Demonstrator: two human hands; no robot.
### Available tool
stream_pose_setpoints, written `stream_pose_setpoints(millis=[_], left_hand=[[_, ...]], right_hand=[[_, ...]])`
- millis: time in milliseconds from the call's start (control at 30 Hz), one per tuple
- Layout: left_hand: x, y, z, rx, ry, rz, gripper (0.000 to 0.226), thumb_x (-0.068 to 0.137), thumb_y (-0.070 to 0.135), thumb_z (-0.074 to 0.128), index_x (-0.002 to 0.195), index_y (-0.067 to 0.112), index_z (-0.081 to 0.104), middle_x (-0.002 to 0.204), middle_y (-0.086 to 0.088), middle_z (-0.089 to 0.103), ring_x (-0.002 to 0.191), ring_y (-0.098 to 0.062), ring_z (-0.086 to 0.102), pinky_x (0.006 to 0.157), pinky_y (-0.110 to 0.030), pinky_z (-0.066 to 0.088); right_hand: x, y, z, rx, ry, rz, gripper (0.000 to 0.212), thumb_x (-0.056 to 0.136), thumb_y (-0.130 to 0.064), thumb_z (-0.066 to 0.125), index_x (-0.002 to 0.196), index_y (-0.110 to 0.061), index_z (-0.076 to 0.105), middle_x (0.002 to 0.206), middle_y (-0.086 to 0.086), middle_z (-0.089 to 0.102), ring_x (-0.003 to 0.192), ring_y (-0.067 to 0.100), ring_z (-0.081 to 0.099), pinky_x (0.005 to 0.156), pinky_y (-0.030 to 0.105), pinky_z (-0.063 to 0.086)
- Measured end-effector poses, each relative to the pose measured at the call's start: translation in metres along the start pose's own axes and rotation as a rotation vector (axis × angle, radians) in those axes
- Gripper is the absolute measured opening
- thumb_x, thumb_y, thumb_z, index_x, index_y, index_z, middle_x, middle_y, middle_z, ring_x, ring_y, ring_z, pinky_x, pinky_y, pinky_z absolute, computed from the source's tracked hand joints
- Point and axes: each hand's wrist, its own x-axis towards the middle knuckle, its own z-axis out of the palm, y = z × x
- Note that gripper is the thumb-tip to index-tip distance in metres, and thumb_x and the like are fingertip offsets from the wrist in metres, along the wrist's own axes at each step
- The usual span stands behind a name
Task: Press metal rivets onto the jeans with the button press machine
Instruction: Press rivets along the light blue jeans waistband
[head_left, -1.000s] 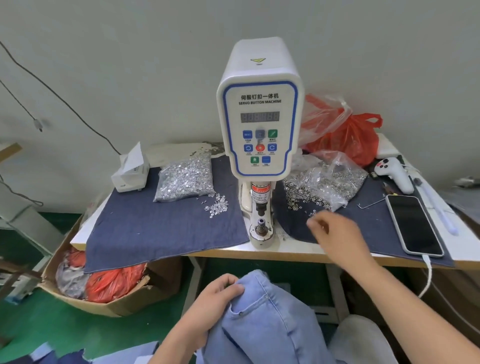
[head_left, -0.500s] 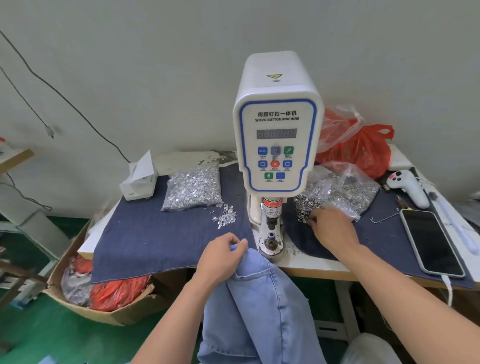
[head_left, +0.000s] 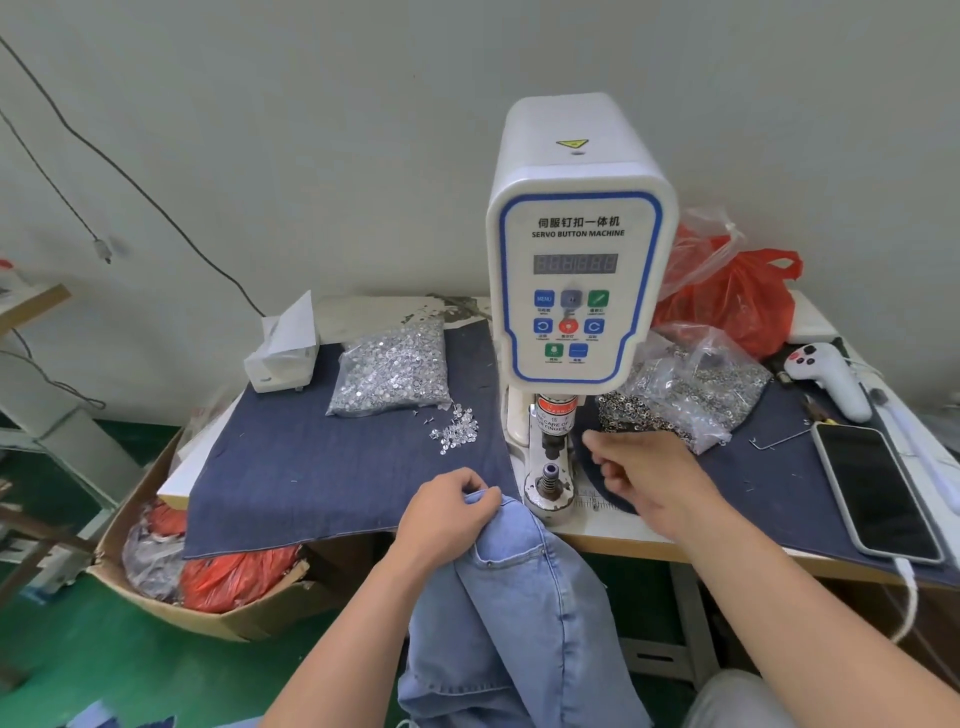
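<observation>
The white servo button machine (head_left: 576, 260) stands at the middle of the table, its lower die (head_left: 549, 475) bare at the front edge. Light blue jeans (head_left: 519, 597) hang below the table edge. My left hand (head_left: 447, 519) grips their top edge just left of the die. My right hand (head_left: 654, 478) hovers right of the die, thumb and index pinched as on a small rivet piece that the fingers hide. A bag of dark ring rivets (head_left: 685, 395) lies behind that hand. A bag of silver rivets (head_left: 395, 369) lies left of the machine, with loose rivets (head_left: 457, 431) beside it.
Dark denim cloth (head_left: 311, 467) covers the tabletop. A phone (head_left: 878, 493) on a cable, a white handheld controller (head_left: 831, 379) and a red plastic bag (head_left: 737, 301) sit at the right. A tissue box (head_left: 283, 353) is back left. A cardboard box (head_left: 208, 618) stands on the floor, left.
My right hand has drawn back from the dark rivet pile toward the die. My left hand has brought the jeans up to the table edge beside the machine.
</observation>
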Motion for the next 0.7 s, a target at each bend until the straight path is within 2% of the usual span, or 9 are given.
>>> stream_pose_setpoints(millis=[100,233,333,500,700], left_hand=[[0.000,0.001,0.000,0.003,0.003,0.005,0.024,0.095,0.049,0.062,0.083,0.029,0.067,0.081,0.013,0.072,0.080,-0.005,0.066,0.064,-0.026,0.049],[-0.001,0.001,0.000,-0.002,0.000,0.003,0.024,0.095,0.048,0.062,0.083,0.028,0.067,0.082,0.013,0.072,0.080,-0.006,0.066,0.064,-0.025,0.048],[-0.001,0.001,0.000,0.003,0.001,0.011,0.023,0.095,0.048,0.062,0.084,0.028,0.068,0.082,0.013,0.072,0.081,-0.005,0.066,0.065,-0.025,0.048],[-0.003,0.002,0.000,-0.003,0.005,0.007,0.023,0.095,0.047,0.062,0.085,0.028,0.068,0.082,0.014,0.072,0.081,-0.005,0.066,0.065,-0.024,0.048],[-0.005,0.004,-0.002,-0.003,0.001,0.001,0.023,0.095,0.047,0.061,0.084,0.028,0.067,0.082,0.014,0.072,0.081,-0.005,0.066,0.064,-0.024,0.047]], right_hand=[[-0.021,0.006,0.021,0.236,-0.119,0.170,0.013,0.090,-0.004,0.074,0.080,0.001,0.069,0.061,0.007,0.060,0.047,0.009,0.051,0.040,0.017,0.040],[-0.032,0.007,0.031,0.470,-0.136,0.333,0.006,0.093,-0.001,0.069,0.087,0.001,0.068,0.070,0.010,0.064,0.055,0.011,0.056,0.042,0.016,0.046],[-0.033,0.008,0.032,0.523,-0.147,0.369,0.006,0.093,-0.001,0.068,0.089,0.003,0.068,0.072,0.011,0.065,0.056,0.011,0.057,0.042,0.017,0.048],[-0.031,0.009,0.035,0.586,-0.156,0.395,0.012,0.093,-0.001,0.067,0.082,0.005,0.068,0.065,0.011,0.066,0.047,0.012,0.060,0.042,0.018,0.050],[-0.032,0.011,0.036,0.632,-0.158,0.394,0.012,0.093,-0.001,0.067,0.084,0.007,0.069,0.066,0.014,0.068,0.049,0.015,0.063,0.044,0.019,0.052]])
